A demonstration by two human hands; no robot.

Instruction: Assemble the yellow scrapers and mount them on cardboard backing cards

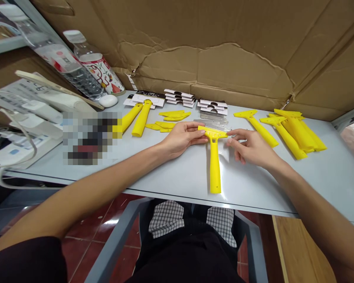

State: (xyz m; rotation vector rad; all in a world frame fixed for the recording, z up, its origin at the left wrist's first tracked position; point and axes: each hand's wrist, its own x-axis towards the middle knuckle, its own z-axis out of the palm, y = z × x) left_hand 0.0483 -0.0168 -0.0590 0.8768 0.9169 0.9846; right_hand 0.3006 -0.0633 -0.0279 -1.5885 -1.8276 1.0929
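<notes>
Currently, two yellow scraper handles [142,119] lie at left with their narrow ends on printed cards [149,96]; yellow blade covers [174,115] lie beside them, and folded card sleeves [179,97] stand in overlapping rows behind, apparently sorted by kind for short reaches; the left hand [181,138] is clamped on the left end of the head of the yellow T-shaped scraper [214,165], thumb in front, fingers behind, probably to keep the head from turning; the scraper is at centre, near the front edge, its grip toward the person, which presumably leaves the head exposed to both hands; metal blades [215,116] lie just beyond it; the right hand [249,147] is at the opposite end of the head, index finger extended, remaining fingers curled; whether finger and thumb pinch anything cannot be told; spare T-shaped handles [308,131] are piled at far right, seemingly clear of the working area.

The surface is a pale, glossy table [171,177]; bottles [98,70] and white cables [10,116] occupy its left end; a cardboard sheet [238,70] backs it; below are a grey chair [118,241] and red floor tiles [81,245]; a wooden panel [303,251] stands at lower right.
</notes>
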